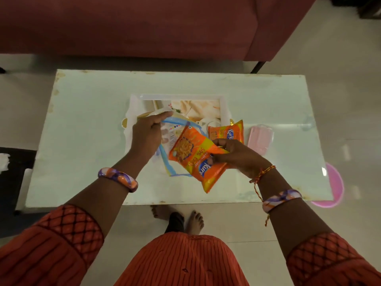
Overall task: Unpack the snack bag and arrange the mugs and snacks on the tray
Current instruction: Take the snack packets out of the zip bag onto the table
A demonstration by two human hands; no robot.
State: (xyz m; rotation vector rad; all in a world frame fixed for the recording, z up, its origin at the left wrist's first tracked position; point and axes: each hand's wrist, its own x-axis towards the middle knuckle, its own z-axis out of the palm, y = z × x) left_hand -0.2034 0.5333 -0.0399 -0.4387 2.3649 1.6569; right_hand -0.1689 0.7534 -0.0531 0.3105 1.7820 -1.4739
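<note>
— Since only the head view is on offer, start there: why is the left hand (pixel 147 132) raised over the tray (pixel 223 106)?

— It looks closed on the upper edge of the clear bag (pixel 165 139), the one with the blue strip round its mouth. Pinching that edge up, I judge, keeps the mouth open so things can come out. The bag sags over the near left part of the tray, with printed wrappers showing through it.

— And the right hand (pixel 237 155)?

— Its fingers are curled tight on an orange snack packet (pixel 193 157), gripping it at one side. The packet hangs tilted, clear of the bench (pixel 82 124), just at the bag's mouth, so I read this as the pulling-out step.

— Is anything set down yet?

— A second orange packet (pixel 227 131) lies at the tray's near right corner, partly over the rim. It is probably parked there to leave the middle free.

— Mugs?

— Something pale and round (pixel 208 122) sits on the tray behind the held packet; whether it is a mug I cannot tell.

— What else is on the bench?

— A pink case (pixel 260 140) rests just right of the tray, apart from it. It seems no part of the job.

— How far along, then?

— Early, I'd say: the bag is not yet empty.
</note>
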